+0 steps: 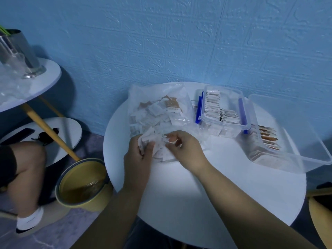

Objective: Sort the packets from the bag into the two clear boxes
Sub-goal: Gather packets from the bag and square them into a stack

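Clear, crinkly plastic bag (pixel 158 97) lies on a round white table (pixel 197 203), its open mouth right at the person's two hands. The left hand (pixel 137 159) has fingers curled round a loose bunch of small white packets (pixel 158 148) at the bag's mouth. The right hand (pixel 185 150), just beside it, pinches a packet from the same bunch btwn thumb & fingertips. Motion blur hides exactly how many each holds. Most packets sit beyond the grip, deeper in the bag, white mixed w/ brown-printed ones. Further out & to the right of the grip is the blue-clipped box (pixel 222 112), w/ packets stacked on edge. Beyond it, well to the right, is the second clear box (pixel 296 153), holding brown-printed packets. Handling, as a judgement: packets look v. light, thin & floppy, prob. slick paper, so a bunch may fan out or slip. Best taken singly, pinched across the flat faces near the middle. The bag is limp & gives no support.
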Motion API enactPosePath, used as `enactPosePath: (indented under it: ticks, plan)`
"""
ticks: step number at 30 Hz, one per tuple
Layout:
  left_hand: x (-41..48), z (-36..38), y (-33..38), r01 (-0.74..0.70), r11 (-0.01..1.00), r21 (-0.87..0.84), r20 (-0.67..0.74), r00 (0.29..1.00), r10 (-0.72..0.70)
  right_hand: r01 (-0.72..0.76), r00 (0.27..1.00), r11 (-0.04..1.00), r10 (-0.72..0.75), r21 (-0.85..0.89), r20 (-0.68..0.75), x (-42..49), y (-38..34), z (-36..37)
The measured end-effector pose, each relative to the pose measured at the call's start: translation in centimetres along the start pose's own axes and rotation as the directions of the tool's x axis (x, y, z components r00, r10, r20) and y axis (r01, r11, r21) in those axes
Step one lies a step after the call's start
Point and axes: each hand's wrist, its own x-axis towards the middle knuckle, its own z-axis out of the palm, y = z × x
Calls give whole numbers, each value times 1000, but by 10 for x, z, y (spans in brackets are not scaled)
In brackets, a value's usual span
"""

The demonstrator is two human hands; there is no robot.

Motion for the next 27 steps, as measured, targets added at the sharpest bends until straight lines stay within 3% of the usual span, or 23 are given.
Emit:
enactPosePath:
  ticks: [3, 7, 10, 14, 19, 25, 27]
  plan:
    - [3, 0, -2, 22, 1000, -5, -87, 996, -22, 7, 997, 970, 11, -245, 71, 3, 6, 1]
    - [2, 0, -2, 19, 1000, 0, -97, 995, -19, -34, 985, 944, 87, -329, 149, 10, 2, 6]
    - [2, -1, -2, -2, 1000, -14, -102, 995, 0, -129, 980, 985, 144, -113, 136, 7, 0, 2]
    - [3, -4, 2, -22, 999, -43, -114, 993, 17, -154, 986, 958, 163, 242, -18, -7, 3, -17]
    - [-5, 20, 18, -4, 993, -120, 80, 997, 14, -141, 985, 880, 170, 455, -23, -38, 10, -58]
    - [-40, 69, 38, 129, 965, -230, 388, 921, -30, -125, 975, 902, 189, 413, -118, -61, 34, -77]
    - [-47, 79, 36, 109, 965, -239, 447, 894, 10, -124, 970, 919, 193, 375, -150, -67, 42, -81]
